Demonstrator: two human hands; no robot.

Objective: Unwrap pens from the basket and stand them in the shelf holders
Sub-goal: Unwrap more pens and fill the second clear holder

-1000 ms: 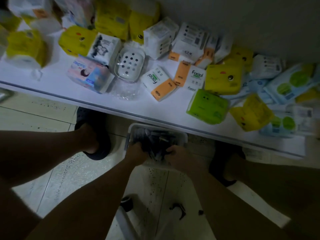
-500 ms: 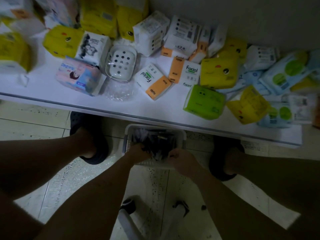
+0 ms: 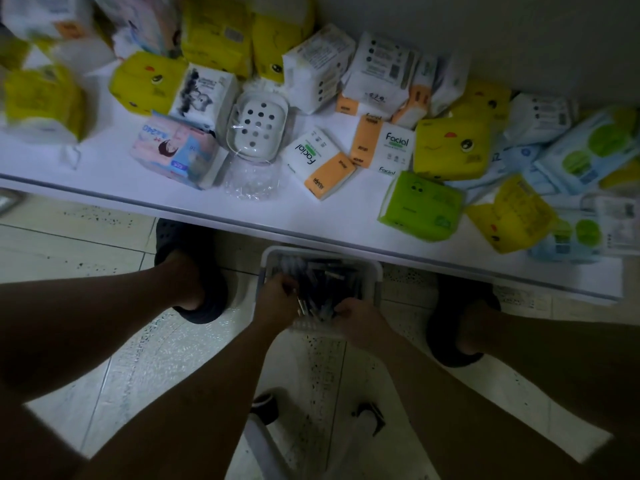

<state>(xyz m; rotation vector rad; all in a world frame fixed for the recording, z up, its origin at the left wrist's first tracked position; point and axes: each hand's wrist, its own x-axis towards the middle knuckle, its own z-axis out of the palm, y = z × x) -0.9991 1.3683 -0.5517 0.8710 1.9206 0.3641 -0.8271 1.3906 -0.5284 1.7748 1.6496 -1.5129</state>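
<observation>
The left hand [image 3: 277,299] is gripping wrapped pens [image 3: 322,282] in a white basket [image 3: 375,271], the right hand [image 3: 356,320] resting among them, grip unclear; light, slick wrappers probably suiting a mid-barrel pinch.

Hands: 2, left hand [image 3: 275,299] and right hand [image 3: 356,318]
White plastic basket [image 3: 375,271]: 1
Dark wrapped pens [image 3: 322,282]: many, too dim to count
White perforated soap dish [image 3: 258,128]: 1
Orange-and-white "Facial" tissue packs [image 3: 320,162]: 2 legible
Bright green tissue pack [image 3: 420,206]: 1
Pink printed pack [image 3: 176,152]: 1
Black shoes [image 3: 188,268]: 2
</observation>
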